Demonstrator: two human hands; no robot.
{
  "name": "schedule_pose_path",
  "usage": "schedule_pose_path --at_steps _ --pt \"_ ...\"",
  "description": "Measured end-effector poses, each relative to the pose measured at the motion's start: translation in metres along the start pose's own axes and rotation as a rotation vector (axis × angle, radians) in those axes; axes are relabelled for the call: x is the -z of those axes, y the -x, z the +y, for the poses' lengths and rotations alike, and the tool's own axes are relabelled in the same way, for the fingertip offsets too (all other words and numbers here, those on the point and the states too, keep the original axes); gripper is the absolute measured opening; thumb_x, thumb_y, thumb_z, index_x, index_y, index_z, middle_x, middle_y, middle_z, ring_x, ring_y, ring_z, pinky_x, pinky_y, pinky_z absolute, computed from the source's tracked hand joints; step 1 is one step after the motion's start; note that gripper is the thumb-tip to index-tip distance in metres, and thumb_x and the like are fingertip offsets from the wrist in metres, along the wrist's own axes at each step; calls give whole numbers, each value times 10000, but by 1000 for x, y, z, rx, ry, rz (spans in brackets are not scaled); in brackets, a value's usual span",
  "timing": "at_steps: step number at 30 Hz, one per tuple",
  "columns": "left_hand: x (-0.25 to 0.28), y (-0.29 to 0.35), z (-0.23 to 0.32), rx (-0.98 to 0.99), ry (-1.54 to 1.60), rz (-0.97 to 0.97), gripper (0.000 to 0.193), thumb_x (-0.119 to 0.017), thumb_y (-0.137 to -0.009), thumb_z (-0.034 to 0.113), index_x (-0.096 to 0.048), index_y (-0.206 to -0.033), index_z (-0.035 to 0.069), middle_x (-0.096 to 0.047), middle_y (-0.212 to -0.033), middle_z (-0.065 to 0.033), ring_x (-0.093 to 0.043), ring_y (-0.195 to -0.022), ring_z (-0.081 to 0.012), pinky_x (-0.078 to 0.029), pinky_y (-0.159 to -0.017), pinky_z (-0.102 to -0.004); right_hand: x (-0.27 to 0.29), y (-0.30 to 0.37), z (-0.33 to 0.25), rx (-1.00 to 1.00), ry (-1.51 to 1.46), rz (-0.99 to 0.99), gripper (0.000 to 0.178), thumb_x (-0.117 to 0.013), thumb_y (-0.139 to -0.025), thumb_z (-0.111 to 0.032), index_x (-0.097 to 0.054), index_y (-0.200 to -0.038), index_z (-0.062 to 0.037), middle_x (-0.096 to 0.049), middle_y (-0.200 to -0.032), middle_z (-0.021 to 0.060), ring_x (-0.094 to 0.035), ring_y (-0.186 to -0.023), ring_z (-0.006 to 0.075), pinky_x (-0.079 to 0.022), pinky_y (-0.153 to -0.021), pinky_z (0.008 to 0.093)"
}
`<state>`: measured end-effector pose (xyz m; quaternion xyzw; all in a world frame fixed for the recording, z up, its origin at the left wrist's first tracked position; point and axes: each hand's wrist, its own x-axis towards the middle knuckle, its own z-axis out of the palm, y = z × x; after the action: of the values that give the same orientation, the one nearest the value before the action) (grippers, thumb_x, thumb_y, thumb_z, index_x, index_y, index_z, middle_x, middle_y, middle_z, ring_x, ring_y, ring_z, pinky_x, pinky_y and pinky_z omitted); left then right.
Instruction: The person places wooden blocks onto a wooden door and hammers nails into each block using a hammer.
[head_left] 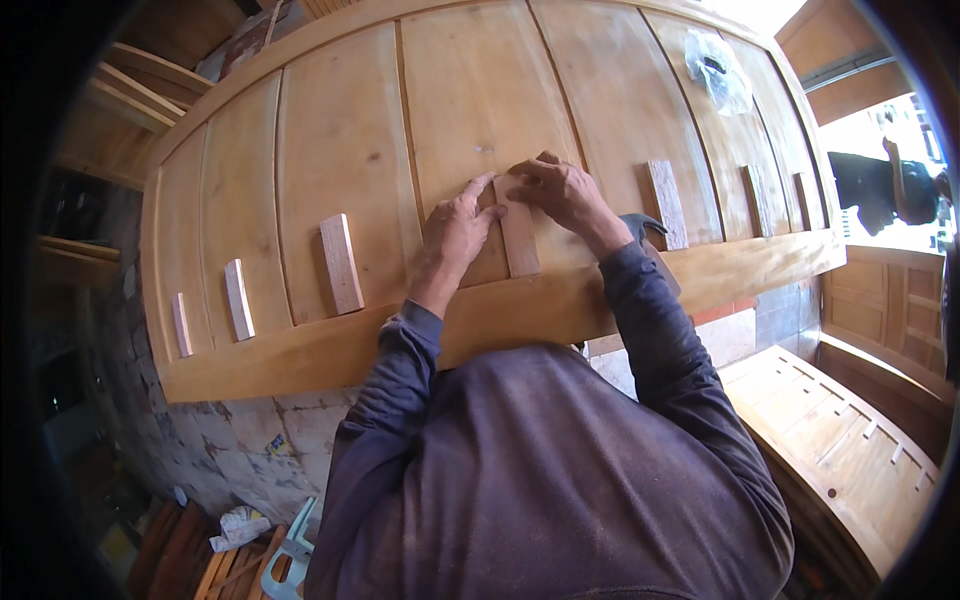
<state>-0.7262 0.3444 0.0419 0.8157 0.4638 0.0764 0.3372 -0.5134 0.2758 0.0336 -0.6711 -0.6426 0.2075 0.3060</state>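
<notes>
A flat brown wooden block [519,238] lies on the pale grooved wooden panel [340,130]; my right hand [562,190] pinches its top, my half-curled left hand [460,228] touches its left edge. Right of it lies a dark-headed hammer [650,224]; beyond, a crumpled clear plastic bag [735,88].

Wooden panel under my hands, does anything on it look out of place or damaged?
The crumpled clear plastic bag toward the far right of the wooden panel looks a bit out of place, since it lies loose, away from the row of wooden blocks. I see no clear damage.
</notes>
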Motion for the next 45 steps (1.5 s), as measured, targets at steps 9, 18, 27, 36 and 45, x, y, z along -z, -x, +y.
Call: schedule_pose_path --at_steps 9,18,27,36,45 --pt "11 -5 6 -5 89 -94 677 -827 -937 351 -558 -1548 235 -584 -675 -70 -586 -641 -203 -491 -652 -424 -4 10 -1 -88 -4 28 443 -802 -928 -389 -754 -1317 -182 -721 -1051 90 -720 -975 288 -571 -846 421" --pt "13 -6 11 20 -7 -197 599 -778 -970 378 -541 -1499 228 -784 -1056 -214 -766 -1051 -391 -593 -878 -514 178 -48 -31 -35 -607 744 405 -772 -949 -176 -709 -1341 -95 -754 -963 83 -714 -916 217 -576 -807 354" --pt "-2 -11 -8 -91 33 -86 602 -777 -967 394 -529 -1490 230 -785 -1067 -215 -754 -1039 -434 -592 -884 -551 80 21 -83 155 -55 409 118 -803 -934 -60 -797 -1051 -70 -746 -923 86 -695 -762 189 -549 -685 339" --pt "4 -5 -7 -86 -8 -53 608 -749 -985 442 -530 -1512 232 -759 -914 -202 -751 -943 -422 -580 -828 -533 -7 67 -51 -168 120 22 326 -828 -904 -252 -797 -1211 -147 -727 -1033 103 -739 -902 282 -578 -812 402" --pt "-9 7 -5 70 2 85 565 -751 -1005 384 -565 -1494 172 -589 -690 -84 -642 -679 -198 -529 -664 -379 -7 78 -36 -160 -3 -40 331 -750 -952 -355 -774 -1242 -198 -709 -1099 126 -732 -983 339 -578 -831 452"
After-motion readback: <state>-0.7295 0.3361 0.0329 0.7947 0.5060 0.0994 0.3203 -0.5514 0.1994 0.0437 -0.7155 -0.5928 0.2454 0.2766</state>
